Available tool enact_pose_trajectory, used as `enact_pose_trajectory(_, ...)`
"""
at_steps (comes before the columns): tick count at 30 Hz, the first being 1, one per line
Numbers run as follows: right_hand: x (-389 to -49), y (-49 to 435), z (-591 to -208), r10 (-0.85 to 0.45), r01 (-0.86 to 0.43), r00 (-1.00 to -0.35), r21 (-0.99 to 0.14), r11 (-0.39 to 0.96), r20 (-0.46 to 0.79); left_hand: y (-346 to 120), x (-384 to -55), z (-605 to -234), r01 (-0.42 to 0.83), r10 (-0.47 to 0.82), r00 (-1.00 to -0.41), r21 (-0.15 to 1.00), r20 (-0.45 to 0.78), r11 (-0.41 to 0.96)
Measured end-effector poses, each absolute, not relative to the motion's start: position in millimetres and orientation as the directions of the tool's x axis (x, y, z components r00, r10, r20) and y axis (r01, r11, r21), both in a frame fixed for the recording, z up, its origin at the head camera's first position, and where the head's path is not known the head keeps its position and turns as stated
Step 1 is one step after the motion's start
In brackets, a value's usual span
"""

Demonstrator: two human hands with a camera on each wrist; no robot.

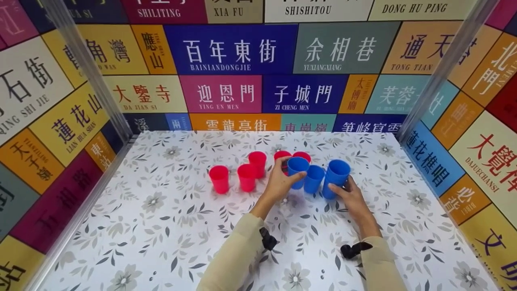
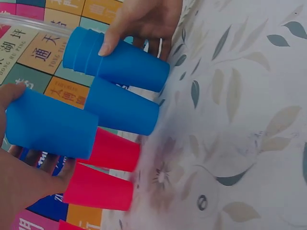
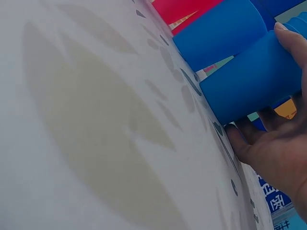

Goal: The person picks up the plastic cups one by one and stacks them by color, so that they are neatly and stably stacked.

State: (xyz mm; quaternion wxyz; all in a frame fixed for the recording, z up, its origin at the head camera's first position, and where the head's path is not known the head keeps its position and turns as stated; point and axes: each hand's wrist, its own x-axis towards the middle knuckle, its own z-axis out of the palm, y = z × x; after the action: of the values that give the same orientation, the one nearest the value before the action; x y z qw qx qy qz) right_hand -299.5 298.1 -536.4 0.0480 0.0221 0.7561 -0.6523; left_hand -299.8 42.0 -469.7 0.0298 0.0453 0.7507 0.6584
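Observation:
My left hand (image 1: pixel 278 182) grips a single blue cup (image 1: pixel 297 178), held a little above the table in the left wrist view. A second blue cup (image 1: pixel 312 182) stands upright on the table between my hands. To its right, my right hand (image 1: pixel 356 202) holds a stack of nested blue cups (image 1: pixel 330 190), thumb on the near side and fingers around the far side. That stack's base meets the tabletop in the right wrist view, and several rims show near its top in the left wrist view. Behind my left hand stand two red cups (image 1: pixel 302 155), partly hidden.
Left of my hands, three more red cups stand upright: one at the far left (image 1: pixel 219 180), one in the middle (image 1: pixel 246 178) and one behind (image 1: pixel 257 162). A floral-patterned table (image 1: pixel 161 238) lies below. Walls with printed signs (image 1: pixel 230 48) rise behind and at both sides.

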Motion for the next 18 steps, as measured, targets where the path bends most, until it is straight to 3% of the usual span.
enact_pose_trajectory(18,-300.0,299.4,-537.6,-0.063,0.067,-0.995,-0.988,0.14,-0.076,70.6,-303.8,-412.9,0.179,0.22,-0.965,0.971,0.143,0.156)
